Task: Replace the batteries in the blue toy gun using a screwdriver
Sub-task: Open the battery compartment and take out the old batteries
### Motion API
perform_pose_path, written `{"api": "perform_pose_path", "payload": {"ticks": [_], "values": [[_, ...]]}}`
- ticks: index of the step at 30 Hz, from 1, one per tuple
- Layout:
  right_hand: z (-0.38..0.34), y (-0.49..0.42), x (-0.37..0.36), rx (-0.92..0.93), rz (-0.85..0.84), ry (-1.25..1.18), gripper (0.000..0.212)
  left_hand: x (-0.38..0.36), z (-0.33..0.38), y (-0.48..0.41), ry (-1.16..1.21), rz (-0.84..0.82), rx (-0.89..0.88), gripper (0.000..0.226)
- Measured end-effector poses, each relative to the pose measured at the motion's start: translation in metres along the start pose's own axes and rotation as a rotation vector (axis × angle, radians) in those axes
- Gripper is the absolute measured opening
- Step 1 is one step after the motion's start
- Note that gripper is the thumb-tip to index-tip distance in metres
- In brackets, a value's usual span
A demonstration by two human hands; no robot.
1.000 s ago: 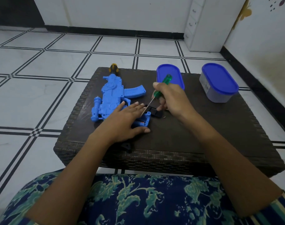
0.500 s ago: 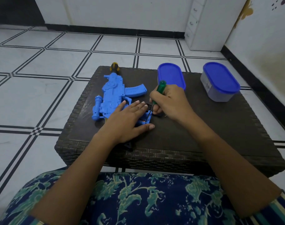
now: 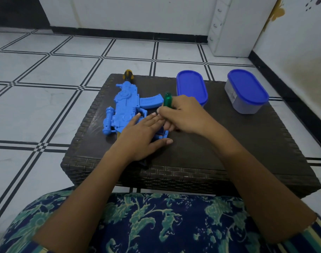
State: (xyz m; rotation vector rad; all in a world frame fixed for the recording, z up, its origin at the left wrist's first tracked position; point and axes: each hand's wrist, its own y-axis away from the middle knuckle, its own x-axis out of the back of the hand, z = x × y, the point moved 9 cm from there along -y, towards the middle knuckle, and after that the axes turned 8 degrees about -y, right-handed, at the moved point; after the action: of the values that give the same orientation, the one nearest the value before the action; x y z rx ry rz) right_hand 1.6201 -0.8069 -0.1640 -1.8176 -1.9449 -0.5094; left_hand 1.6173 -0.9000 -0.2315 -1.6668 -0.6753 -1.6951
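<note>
The blue toy gun (image 3: 125,108) lies flat on the dark woven table (image 3: 220,143), muzzle pointing away, a yellow-and-black tip at its far end. My left hand (image 3: 140,136) presses flat on the gun's near end, fingers straight. My right hand (image 3: 181,115) grips a green-handled screwdriver (image 3: 167,99) held upright, its shaft pointing down at the gun's near end beside my left fingertips. The screwdriver's tip and the battery compartment are hidden by my hands.
Two blue-lidded containers stand at the table's back: one (image 3: 191,88) just beyond my right hand, another (image 3: 246,91) near the right corner. A small dark piece (image 3: 144,162) pokes out under my left wrist at the front edge. White cabinet at rear right.
My right hand has come left and down with the screwdriver, from tilted above the table to upright against the gun's near end. The dark piece to the right of the gun is now covered.
</note>
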Motion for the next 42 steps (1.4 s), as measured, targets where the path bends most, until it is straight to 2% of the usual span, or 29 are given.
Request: {"api": "perform_pose_path", "payload": {"ticks": [3, 11, 20, 23, 27, 29, 32, 34, 37, 39, 42], "values": [[0.022, 0.000, 0.002, -0.140, -0.028, -0.241, 0.021, -0.003, -0.001, -0.001, -0.006, -0.035, 0.014, 0.095], [0.043, 0.004, 0.011, -0.235, 0.036, -0.556, 0.022, -0.003, -0.003, -0.001, 0.002, -0.036, 0.020, 0.095], [0.049, 0.006, 0.017, -0.252, 0.085, -0.806, 0.021, 0.001, -0.005, -0.003, 0.092, -0.006, 0.054, 0.083], [0.048, 0.005, 0.019, -0.242, 0.098, -0.810, 0.021, 0.003, -0.006, -0.004, 0.121, 0.009, 0.063, 0.068], [0.051, 0.005, 0.020, -0.245, 0.113, -0.834, 0.022, 0.006, -0.007, -0.004, 0.151, 0.030, 0.081, 0.064], [0.051, 0.004, 0.027, -0.227, 0.171, -0.871, 0.024, 0.008, -0.008, -0.004, 0.174, 0.049, 0.089, 0.058], [0.054, 0.003, 0.050, -0.140, 0.383, -0.950, 0.027, 0.014, -0.009, -0.003, 0.298, 0.113, 0.112, 0.047], [0.050, 0.003, 0.058, -0.084, 0.426, -0.906, 0.023, 0.027, -0.012, 0.002, 0.465, 0.213, 0.166, 0.040], [0.032, 0.002, 0.041, -0.068, 0.222, -0.521, 0.014, 0.046, -0.015, 0.006, 0.708, 0.374, 0.244, 0.037], [0.021, 0.002, 0.022, 0.008, 0.068, -0.270, 0.014, 0.047, -0.011, 0.002, 0.868, 0.395, 0.259, 0.038], [0.014, 0.006, 0.012, 0.100, 0.029, -0.123, 0.020, 0.037, -0.009, -0.002, 1.154, 0.383, 0.330, 0.038]]}}
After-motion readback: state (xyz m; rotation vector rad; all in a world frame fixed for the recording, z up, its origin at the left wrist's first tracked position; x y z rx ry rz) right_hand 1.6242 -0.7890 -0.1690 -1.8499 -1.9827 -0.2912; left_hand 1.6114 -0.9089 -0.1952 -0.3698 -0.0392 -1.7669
